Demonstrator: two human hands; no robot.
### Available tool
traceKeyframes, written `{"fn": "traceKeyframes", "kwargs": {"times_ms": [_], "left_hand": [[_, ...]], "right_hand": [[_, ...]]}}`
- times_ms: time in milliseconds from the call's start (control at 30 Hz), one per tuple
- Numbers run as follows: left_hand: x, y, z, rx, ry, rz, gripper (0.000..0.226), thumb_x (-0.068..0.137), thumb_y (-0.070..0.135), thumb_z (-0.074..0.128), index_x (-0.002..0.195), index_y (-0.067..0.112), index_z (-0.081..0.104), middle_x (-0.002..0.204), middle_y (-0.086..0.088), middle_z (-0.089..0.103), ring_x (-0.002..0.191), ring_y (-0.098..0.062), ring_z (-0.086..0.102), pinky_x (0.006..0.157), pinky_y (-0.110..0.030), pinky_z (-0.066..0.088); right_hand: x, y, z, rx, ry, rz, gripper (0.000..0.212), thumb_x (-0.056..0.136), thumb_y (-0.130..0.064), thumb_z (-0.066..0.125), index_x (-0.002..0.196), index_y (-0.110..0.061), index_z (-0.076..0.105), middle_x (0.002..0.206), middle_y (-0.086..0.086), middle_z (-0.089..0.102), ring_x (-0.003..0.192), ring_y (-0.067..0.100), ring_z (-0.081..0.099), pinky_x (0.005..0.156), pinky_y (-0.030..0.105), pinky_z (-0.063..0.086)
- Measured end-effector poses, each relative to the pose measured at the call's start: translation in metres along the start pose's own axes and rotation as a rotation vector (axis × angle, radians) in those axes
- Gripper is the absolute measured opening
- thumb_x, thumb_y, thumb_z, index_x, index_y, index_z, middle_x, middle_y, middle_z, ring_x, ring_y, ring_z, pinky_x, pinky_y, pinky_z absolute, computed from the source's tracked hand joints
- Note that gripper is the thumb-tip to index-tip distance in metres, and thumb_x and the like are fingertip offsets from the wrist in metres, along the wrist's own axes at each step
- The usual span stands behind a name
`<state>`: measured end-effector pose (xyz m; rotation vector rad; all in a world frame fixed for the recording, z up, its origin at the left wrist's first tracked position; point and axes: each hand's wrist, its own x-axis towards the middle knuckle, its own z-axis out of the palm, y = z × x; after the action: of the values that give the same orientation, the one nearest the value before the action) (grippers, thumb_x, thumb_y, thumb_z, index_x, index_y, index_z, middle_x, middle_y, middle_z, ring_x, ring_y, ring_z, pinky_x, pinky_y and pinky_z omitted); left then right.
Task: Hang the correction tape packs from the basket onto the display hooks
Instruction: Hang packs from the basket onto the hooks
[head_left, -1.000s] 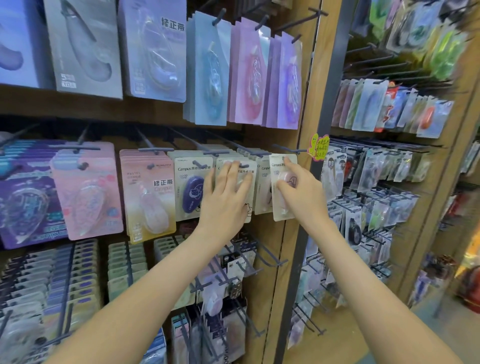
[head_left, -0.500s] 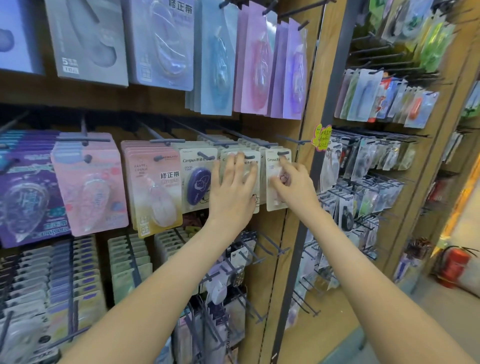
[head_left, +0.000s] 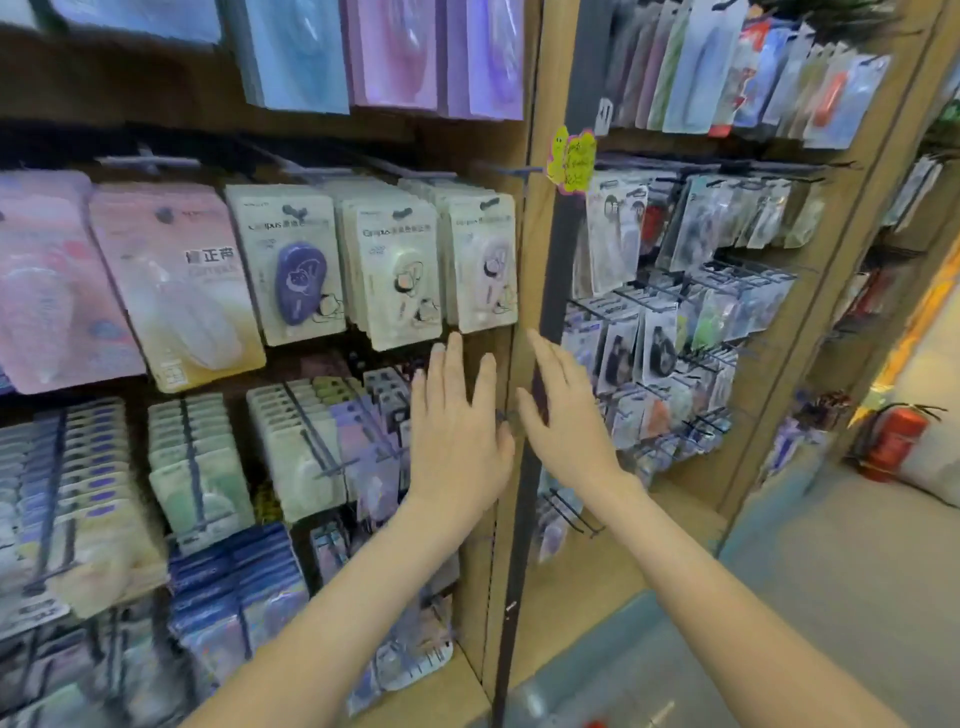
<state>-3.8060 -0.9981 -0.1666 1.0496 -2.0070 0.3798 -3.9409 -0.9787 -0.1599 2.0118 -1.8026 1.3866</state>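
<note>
Both hands hover at frame centre, just below the hanging correction tape packs, touching none. The left hand is flat with straight fingers, empty; the right hand is likewise spread and empty (thumb angled inward). The packs hang on display hooks at middle height.

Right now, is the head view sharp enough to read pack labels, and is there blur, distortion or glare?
Head view: soft overall, pink packs at the left edge smeared, print on the cream pack barely readable; the wide-angle lens slants the wooden upright; a warm glow washes out the right edge above the fire extinguisher; left hand and right hand fairly crisp.
</note>
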Motion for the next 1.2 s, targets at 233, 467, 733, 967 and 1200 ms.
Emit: {"fn": "traceKeyframes", "kwargs": {"times_ms": [233,467,733,967,1200], "left_hand": [[-0.117,0.125,0.121,-0.212,-0.527,-0.107,0.057,0.077,0.014,0.067,0.130,-0.003,0.053,0.133,-0.027,0.053,0.115,-0.044,0.057,0.092,-0.048,0.050],[-0.295,0.206,0.250,-0.201,-1.197,-0.390,0.047,0.098,0.028,0.042,0.142,0.011,0.037,0.141,-0.011,0.041,0.127,-0.031,0.046,0.099,-0.038,0.040],[-0.551,0.220,0.409,-0.194,-1.584,-0.517,0.048,0.084,0.017,0.045,0.130,0.010,0.056,0.123,-0.016,0.056,0.110,-0.042,0.060,0.087,-0.044,0.052],[-0.741,0.201,0.560,0.079,-1.790,-0.213,0.067,0.095,0.015,0.050,0.153,0.026,0.019,0.159,-0.017,0.018,0.143,-0.031,0.027,0.112,-0.040,0.031],[-0.847,0.160,0.644,0.360,-1.644,0.332,0.058,0.086,0.024,0.033,0.141,0.029,0.048,0.138,-0.015,0.055,0.125,-0.030,0.055,0.102,-0.044,0.045]], "right_hand": [[-0.168,0.168,-0.030,-0.004,-0.299,0.230,0.055,0.093,-0.020,0.050,0.145,-0.006,0.039,0.133,0.015,0.051,0.124,0.027,0.043,0.105,0.035,0.034],[-0.378,0.322,-0.033,-0.091,-0.748,0.588,0.060,0.086,-0.017,0.056,0.142,-0.003,0.041,0.129,0.021,0.054,0.121,0.039,0.050,0.105,0.039,0.035],[-0.637,0.441,0.084,-0.123,-0.916,0.871,0.070,0.077,-0.004,0.068,0.143,-0.004,0.043,0.118,0.018,0.060,0.107,0.037,0.061,0.086,0.042,0.053],[-0.794,0.527,0.257,-0.016,-0.926,1.078,0.075,0.079,-0.001,0.071,0.146,-0.002,0.036,0.130,0.025,0.052,0.116,0.043,0.054,0.091,0.046,0.049],[-0.851,0.567,0.377,-0.171,-0.906,1.162,0.088,0.082,-0.031,0.071,0.152,-0.010,0.023,0.139,0.025,0.041,0.115,0.044,0.050,0.094,0.049,0.042]]}}
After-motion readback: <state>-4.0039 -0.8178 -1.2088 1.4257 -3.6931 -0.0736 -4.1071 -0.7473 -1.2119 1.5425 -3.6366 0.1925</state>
